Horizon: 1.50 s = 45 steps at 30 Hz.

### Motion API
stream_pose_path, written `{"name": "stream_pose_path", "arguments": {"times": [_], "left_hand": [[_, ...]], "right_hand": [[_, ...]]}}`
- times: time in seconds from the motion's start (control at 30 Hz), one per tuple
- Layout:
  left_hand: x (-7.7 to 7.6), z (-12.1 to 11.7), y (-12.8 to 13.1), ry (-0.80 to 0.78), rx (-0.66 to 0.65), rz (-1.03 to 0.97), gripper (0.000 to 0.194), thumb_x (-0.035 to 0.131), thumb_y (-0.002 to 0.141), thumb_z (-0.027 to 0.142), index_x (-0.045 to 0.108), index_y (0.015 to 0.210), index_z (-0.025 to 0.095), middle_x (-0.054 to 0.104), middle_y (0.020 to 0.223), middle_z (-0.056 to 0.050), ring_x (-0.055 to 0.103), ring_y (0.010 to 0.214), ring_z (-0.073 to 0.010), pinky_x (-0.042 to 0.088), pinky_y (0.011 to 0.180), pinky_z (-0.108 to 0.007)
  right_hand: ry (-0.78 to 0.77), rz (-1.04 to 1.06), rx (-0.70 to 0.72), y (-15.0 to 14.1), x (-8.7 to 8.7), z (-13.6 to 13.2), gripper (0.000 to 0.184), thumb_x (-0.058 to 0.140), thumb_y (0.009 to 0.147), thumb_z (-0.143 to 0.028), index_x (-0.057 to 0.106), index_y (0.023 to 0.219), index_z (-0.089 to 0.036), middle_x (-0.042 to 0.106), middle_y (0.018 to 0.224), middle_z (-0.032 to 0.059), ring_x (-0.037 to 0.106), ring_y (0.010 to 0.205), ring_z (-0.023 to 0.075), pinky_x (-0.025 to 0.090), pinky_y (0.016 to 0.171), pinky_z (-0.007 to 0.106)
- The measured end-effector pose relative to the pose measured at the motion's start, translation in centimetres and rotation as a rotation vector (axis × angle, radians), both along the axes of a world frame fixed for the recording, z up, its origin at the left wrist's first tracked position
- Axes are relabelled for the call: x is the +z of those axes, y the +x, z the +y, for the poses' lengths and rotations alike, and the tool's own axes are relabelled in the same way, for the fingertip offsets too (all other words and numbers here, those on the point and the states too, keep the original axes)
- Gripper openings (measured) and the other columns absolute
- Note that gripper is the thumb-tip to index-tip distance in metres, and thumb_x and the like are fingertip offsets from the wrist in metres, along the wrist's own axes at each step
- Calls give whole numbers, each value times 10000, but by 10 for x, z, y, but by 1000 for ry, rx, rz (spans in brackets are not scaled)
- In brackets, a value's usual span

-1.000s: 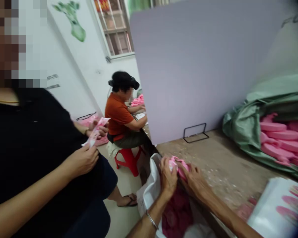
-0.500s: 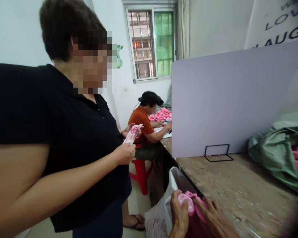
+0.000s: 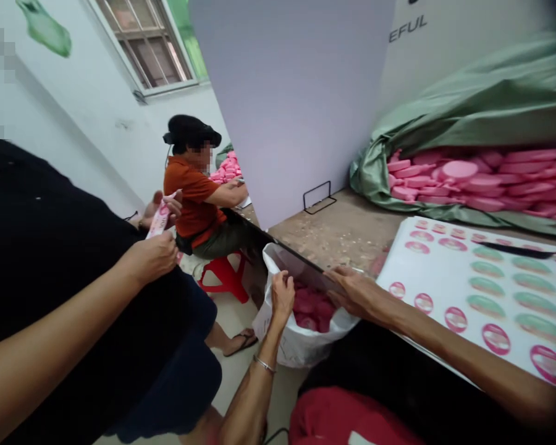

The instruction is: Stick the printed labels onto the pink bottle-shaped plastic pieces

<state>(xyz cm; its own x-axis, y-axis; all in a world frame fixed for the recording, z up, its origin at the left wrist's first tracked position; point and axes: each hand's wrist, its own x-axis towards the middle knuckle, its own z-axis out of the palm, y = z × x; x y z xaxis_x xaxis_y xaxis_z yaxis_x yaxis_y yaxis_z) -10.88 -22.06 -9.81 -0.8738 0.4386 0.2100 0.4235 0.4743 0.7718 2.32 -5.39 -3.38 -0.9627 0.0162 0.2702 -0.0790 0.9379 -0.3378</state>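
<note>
Pink bars (image 3: 310, 306) just below left hand (image 3: 282, 296) and right hand (image 3: 354, 292), fingers together, empty

We had white walls (image 3: 78, 111) around us, and a barred window (image 3: 146, 43) with green-tinted panes. A lavender partition board (image 3: 287, 93) stood upright in a black wire stand (image 3: 319, 198) on a worn, speckled tabletop (image 3: 338, 235). Below, a red plastic stool (image 3: 225, 278) stood on the pale floor (image 3: 241, 389).
</note>
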Motion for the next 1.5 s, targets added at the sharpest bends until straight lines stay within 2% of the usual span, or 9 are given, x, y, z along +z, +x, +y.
{"name": "stream_pose_path", "arguments": {"times": [0.17, 0.3, 0.43, 0.63, 0.8, 0.97, 1.07, 1.17, 1.5], "left_hand": [[1, 4, -17, -159, 304, 88, 383, 612, 793, 198, 534, 1153, 93, 489, 1283, -236, 416, 1257, -374, 318, 1008, -534], [-6, -14, -44, -296, 354, 15, 92, 626, 752, 203, 585, 813, 147, 634, 797, -89, 613, 891, -291, 444, 807, -412], [4, -62, -70, -378, 412, 12, 107, 570, 776, 223, 566, 676, 184, 568, 589, -20, 599, 695, -229, 448, 691, -341], [27, -96, -74, -433, 451, 64, 128, 678, 665, 306, 623, 732, 213, 605, 613, 0, 604, 677, -242, 458, 663, -351], [56, -52, -54, -301, 385, 208, 306, 622, 713, 415, 631, 960, 234, 658, 955, -62, 595, 963, -295, 466, 855, -444], [80, 37, -34, 132, 124, 266, 330, 561, 821, 459, 667, 948, 174, 669, 947, -75, 640, 827, -212, 523, 777, -342], [85, 97, -10, 248, -41, 210, 265, 560, 850, 404, 675, 928, 178, 678, 936, -63, 647, 853, -200, 529, 791, -325], [88, 141, 19, 315, -219, 137, 215, 554, 869, 343, 682, 937, 185, 680, 960, -65, 665, 839, -186, 548, 759, -308], [48, 163, 38, 243, -353, 114, 228, 519, 886, 320, 706, 896, 191, 727, 890, -75, 695, 832, -196, 567, 741, -295]], "right_hand": [[-126, -234, -30, 53, 1, -26, 243, 465, 907, -297, 651, 1030, -199, 681, 975, 97, 663, 829, 196, 493, 731, 294], [-63, -350, -113, 59, -59, -48, 532, 602, 780, -222, 540, 1308, -229, 523, 1377, 170, 632, 1087, 289, 517, 828, 377], [-39, -408, -144, 54, -104, -51, 425, 412, 881, -94, 581, 1251, -215, 614, 1269, 140, 634, 1092, 255, 502, 884, 377], [-230, -346, -170, 75, -95, -61, 400, 380, 934, -208, 564, 1290, -210, 572, 1337, 143, 646, 1074, 244, 548, 842, 357], [-586, -306, -94, 127, -6, -40, 395, 478, 932, -401, 555, 1314, -339, 635, 1279, 42, 608, 1149, 193, 500, 976, 324], [-528, -127, -380, 146, 62, 73, 311, 442, 942, -405, 707, 1040, -273, 732, 1009, 49, 677, 921, 206, 539, 823, 324], [-131, 46, -790, 144, 51, 166, 369, 393, 946, -371, 690, 1110, -226, 705, 1090, 97, 638, 1000, 250, 492, 877, 395], [88, 12, -884, 134, 25, 229, 378, 390, 940, -301, 643, 1184, -164, 662, 1174, 141, 577, 1083, 276, 420, 933, 443], [99, -79, -862, 117, 6, 256, 300, 343, 943, -191, 618, 1055, -147, 695, 974, 123, 628, 874, 221, 426, 778, 338]]}}
